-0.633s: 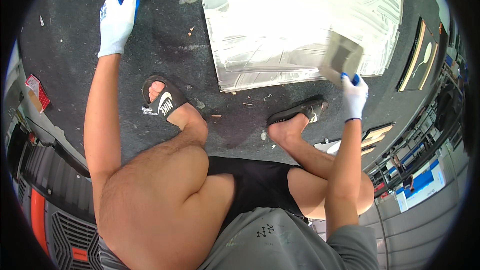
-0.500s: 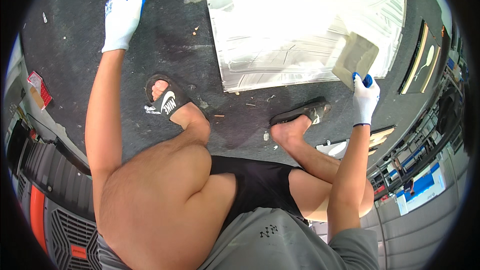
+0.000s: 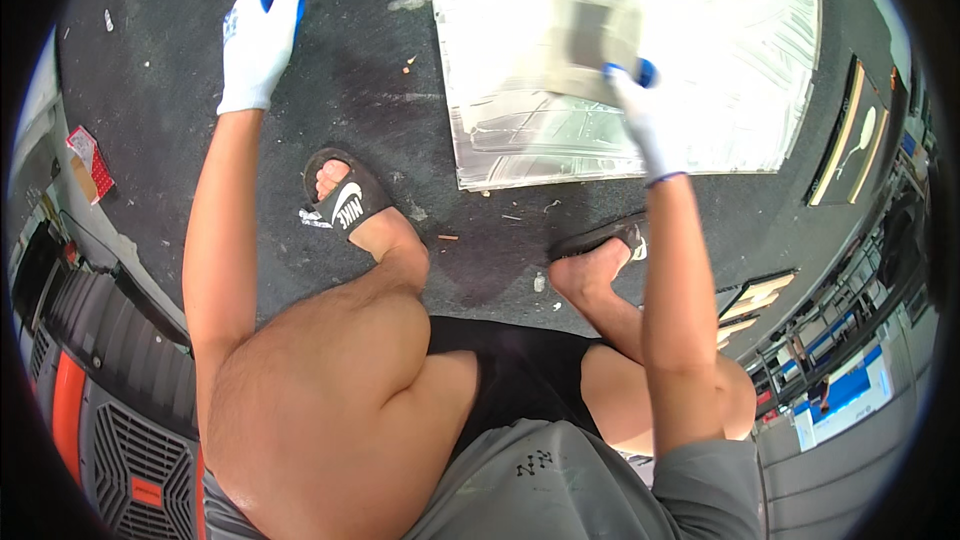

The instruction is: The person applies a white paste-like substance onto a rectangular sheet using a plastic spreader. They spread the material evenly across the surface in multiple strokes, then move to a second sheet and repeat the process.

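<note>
My right hand [image 3: 640, 115], in a white knit glove with blue fingers, grips the near edge of a flat grey-beige rectangular spreader [image 3: 590, 32]. Motion blurs both; the spreader is over a large pale sheet [image 3: 735, 145] covered in streaky white smears. Whether it presses on the sheet I cannot tell. Off to the left, above the dark floor, my left hand [image 3: 265, 35] wears the same kind of glove. Its fingers are curled together and nothing shows in them, though the palm side is turned away.
My sandalled feet [image 3: 345, 195] stand on the dark floor [image 3: 480, 290] before the sheet. A red and brown packet [image 3: 90, 165] lies at the left. Dark panels with pale wooden strips [image 3: 850, 135] lie at the right, below metal racks [image 3: 835, 340]. Small scraps [image 3: 448, 237] dot the floor.
My right hand has swept left and away from me with the spreader, from the sheet's near right corner toward its middle. The left hand stays curled in nearly the same place.
</note>
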Tool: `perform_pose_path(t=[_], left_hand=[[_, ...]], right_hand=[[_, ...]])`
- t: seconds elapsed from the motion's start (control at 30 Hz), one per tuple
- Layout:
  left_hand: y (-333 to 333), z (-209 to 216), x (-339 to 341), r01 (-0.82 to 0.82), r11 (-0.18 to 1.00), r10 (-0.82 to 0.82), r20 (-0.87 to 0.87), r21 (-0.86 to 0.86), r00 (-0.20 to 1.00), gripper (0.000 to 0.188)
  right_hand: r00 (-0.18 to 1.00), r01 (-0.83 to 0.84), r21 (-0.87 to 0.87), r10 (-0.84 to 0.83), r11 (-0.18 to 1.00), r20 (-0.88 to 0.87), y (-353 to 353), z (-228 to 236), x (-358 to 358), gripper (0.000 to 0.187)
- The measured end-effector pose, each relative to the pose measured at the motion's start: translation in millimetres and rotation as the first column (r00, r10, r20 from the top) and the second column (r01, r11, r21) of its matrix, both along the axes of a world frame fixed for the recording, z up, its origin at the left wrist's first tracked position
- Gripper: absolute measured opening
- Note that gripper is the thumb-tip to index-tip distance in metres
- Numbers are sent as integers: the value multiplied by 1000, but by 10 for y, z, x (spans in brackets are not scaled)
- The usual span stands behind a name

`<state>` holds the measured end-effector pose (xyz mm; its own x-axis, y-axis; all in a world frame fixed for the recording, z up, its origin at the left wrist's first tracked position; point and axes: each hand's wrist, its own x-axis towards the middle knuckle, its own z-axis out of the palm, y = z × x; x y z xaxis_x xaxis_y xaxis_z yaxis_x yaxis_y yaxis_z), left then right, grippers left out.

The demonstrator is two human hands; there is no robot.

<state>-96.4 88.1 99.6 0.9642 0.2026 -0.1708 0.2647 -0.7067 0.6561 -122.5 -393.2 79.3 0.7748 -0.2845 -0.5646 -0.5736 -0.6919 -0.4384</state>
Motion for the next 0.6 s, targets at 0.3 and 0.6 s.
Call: perform_pose_path(t=[0.3,0.6], left_hand=[[-2,5,-51,-104,974,98,-43,-199,994,42],[-470,61,-124,-77,971,29,-209,-228,978,38]], right_hand=[[978,196,-434,-141,879,154,-2480,1078,156,33],[969,-175,-103,190,979,159,388,481,471,72]])
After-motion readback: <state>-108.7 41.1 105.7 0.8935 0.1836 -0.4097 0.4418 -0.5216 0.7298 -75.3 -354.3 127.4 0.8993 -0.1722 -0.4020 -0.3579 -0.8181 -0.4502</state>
